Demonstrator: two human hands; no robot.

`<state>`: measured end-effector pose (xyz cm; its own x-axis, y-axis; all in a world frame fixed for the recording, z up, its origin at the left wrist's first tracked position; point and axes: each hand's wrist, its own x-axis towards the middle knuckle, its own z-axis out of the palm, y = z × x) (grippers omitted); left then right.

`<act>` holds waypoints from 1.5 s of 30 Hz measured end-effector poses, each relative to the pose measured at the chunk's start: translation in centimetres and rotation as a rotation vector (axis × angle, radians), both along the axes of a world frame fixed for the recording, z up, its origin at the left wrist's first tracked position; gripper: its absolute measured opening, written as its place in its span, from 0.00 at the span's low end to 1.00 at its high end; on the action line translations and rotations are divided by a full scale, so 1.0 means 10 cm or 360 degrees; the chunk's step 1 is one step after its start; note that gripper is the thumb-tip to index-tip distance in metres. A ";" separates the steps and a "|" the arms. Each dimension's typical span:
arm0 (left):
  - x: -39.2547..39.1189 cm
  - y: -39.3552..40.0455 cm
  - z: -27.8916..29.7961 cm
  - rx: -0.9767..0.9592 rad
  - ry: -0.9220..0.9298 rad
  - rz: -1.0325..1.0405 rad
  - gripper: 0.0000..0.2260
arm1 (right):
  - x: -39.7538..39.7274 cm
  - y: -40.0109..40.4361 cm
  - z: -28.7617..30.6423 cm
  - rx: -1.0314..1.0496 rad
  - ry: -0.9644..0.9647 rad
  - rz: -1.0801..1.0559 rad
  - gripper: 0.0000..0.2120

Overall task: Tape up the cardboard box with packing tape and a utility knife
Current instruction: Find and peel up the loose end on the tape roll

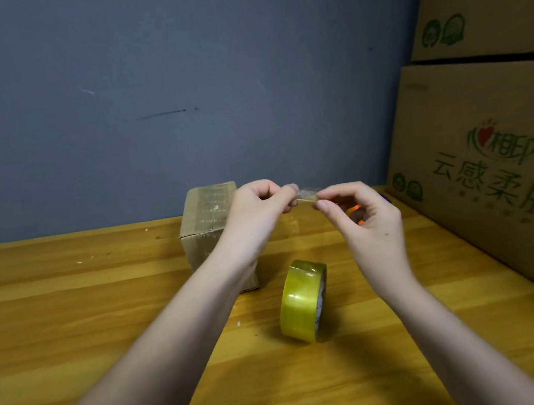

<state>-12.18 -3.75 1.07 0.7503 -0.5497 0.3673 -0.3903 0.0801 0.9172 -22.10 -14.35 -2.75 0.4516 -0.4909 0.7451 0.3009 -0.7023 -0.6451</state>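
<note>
A small cardboard box (205,225) stands on the wooden table (68,318), with clear tape across its top and front. A roll of yellowish packing tape (303,301) stands on its edge in front of the box, to its right. My left hand (256,210) and my right hand (361,219) are raised above the table and pinch a short clear strip of tape (307,194) between their fingertips. Something orange (355,211) shows behind my right hand; I cannot tell what it is.
Two large printed cardboard cartons (496,168) are stacked along the table's right side. A grey wall (139,100) rises right behind the table.
</note>
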 end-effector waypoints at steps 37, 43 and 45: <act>-0.02 0.10 0.06 0.0534 -0.0874 0.0726 0.12 | 0.10 0.18 -0.06 -0.0301 -0.0004 -0.0428 0.02; 0.03 0.23 -0.04 -0.0021 -0.1127 0.0316 0.05 | 0.04 0.15 -0.04 -0.0261 0.0020 -0.0393 0.02; 0.01 0.19 -0.12 0.0136 -0.1347 0.0251 0.07 | 0.05 0.15 -0.03 -0.0264 0.0011 -0.0382 0.02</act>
<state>-12.05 -1.86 -0.12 0.3128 -0.5133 0.7992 -0.9455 -0.0882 0.3133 -21.65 -12.88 -3.09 0.3426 -0.4563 0.8212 0.1091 -0.8489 -0.5172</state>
